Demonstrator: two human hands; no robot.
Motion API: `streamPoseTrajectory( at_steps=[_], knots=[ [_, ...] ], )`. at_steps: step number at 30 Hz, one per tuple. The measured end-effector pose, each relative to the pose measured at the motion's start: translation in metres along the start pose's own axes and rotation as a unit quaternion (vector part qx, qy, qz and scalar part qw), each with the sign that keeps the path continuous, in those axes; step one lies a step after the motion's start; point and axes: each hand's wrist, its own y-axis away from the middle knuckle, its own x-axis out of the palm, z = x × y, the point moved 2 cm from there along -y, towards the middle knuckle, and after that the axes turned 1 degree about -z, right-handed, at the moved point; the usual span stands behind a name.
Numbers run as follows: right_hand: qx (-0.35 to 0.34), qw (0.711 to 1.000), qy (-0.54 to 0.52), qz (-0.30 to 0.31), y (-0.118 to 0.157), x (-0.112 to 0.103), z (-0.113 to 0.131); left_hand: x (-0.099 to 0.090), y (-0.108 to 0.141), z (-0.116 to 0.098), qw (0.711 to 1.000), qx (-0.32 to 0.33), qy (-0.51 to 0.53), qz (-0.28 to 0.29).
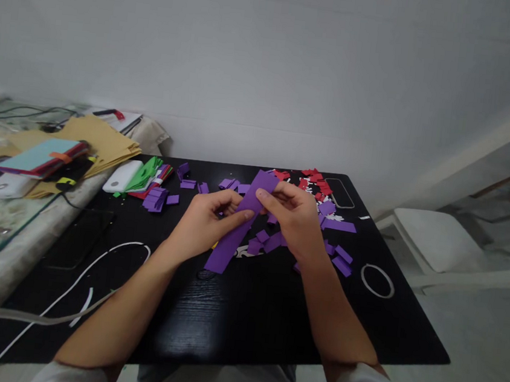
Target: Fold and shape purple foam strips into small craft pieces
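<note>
A long purple paper strip is held slantwise above the black table, its lower end toward me. My left hand pinches it near the middle, thumb on top and fingers behind. Higher up, my right hand grips the same strip between thumb and fingers. Small purple paper pieces lie scattered beneath and behind my hands. Scissors, with a pale metal part showing, lie partly hidden under the strip, so I cannot make out all of them.
Red paper scraps lie at the table's back right, a white ring at the right. Green paper and a white box stand back left. A white cable crosses the left side of the black table.
</note>
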Motion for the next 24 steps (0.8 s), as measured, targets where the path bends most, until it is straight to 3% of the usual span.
streamPoseTrajectory(
  at_steps=[9, 12, 16, 18, 19, 22, 24],
  knots=[
    [-0.057, 0.990, -0.014, -0.125, -0.006, -0.026, 0.005, -0.001, 0.002, -0.001, 0.998, -0.006, -0.049, 0.036],
    [-0.099, 0.975, -0.034, -0.198, -0.014, -0.047, 0.009, -0.008, 0.003, -0.002, 0.995, -0.017, -0.069, 0.072],
    [-0.137, 0.953, -0.079, -0.258, -0.019, -0.072, 0.015, -0.022, 0.004, -0.004, 0.982, -0.050, -0.086, 0.161],
    [-0.125, 0.957, -0.089, -0.246, -0.018, -0.074, 0.015, -0.029, 0.003, -0.003, 0.983, -0.054, -0.078, 0.155],
    [-0.107, 0.965, -0.085, -0.225, -0.016, -0.071, 0.015, -0.031, 0.002, -0.002, 0.989, -0.049, -0.068, 0.121],
    [-0.028, 0.993, -0.051, -0.099, -0.008, -0.046, 0.009, -0.031, -0.002, -0.002, 1.000, -0.002, -0.009, -0.021],
    [0.019, 0.999, -0.040, 0.003, -0.002, -0.022, 0.003, -0.025, -0.004, -0.002, 0.996, 0.029, 0.041, -0.069]
  ],
)
